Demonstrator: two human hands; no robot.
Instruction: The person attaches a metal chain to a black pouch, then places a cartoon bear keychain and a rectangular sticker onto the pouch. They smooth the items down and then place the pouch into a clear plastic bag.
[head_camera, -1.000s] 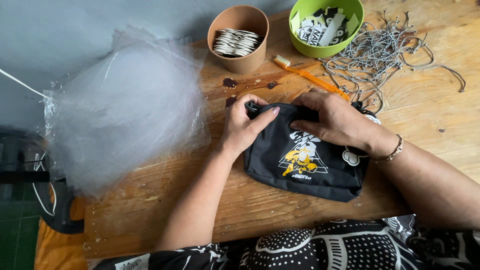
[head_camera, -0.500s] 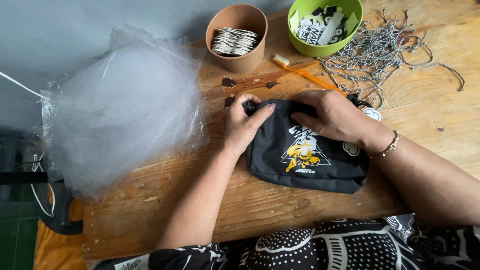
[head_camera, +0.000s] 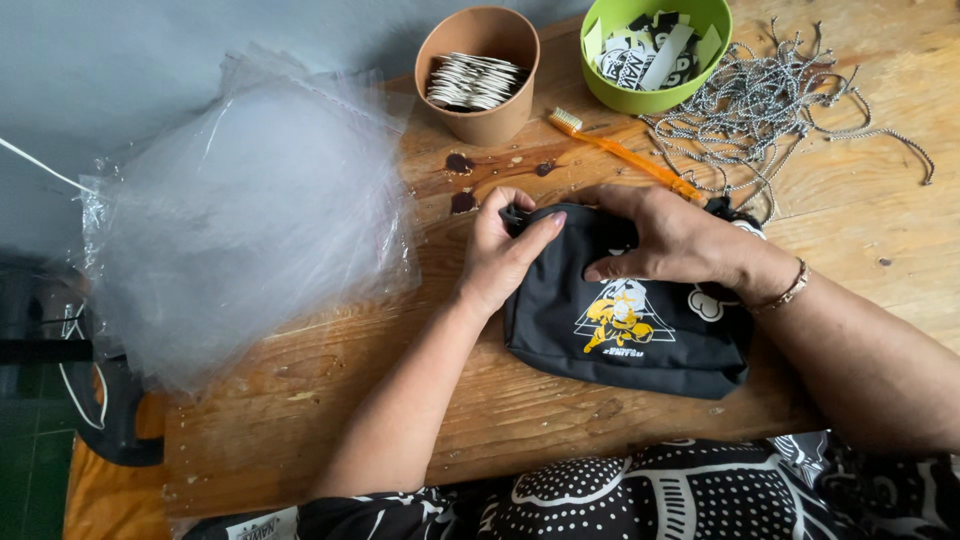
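Far left there's a big floppy stack of clear plastic bags (head_camera: 250, 215) hanging half off the wooden surface (head_camera: 330, 420), untouched by either hand.

Next comes the left hand (head_camera: 500, 255), curled at the top left corner of the black pouch (head_camera: 630, 330); its fingers are pinched narrow on the edge there, maybe on the zipper end, but I can't see any pull. The pouch lies flat near the middle of the surface, close to the near edge, yellow figure print facing up. Just beyond the left hand, farther back, sits a brown paper cup (head_camera: 480, 75) full of small flat tags, with a few dark stains on the wood in front of it.

The right hand (head_camera: 680, 240) lies palm down over the pouch's top edge, fingers spread and pressing it down (there's a bracelet on that wrist). So both hands are holding the pouch, nothing else.

Behind the right hand lies an orange toothbrush (head_camera: 625, 155), then a green bowl (head_camera: 655, 50) with printed paper labels, and to the right of that a tangled heap of black-and-white cords (head_camera: 790, 110).

Progress-wise, my read: the pouch looks closed or nearly closed along the top, and it isn't in a plastic bag yet. Whether a cord or tag is already on it, I can't tell, since the right hand covers that spot.
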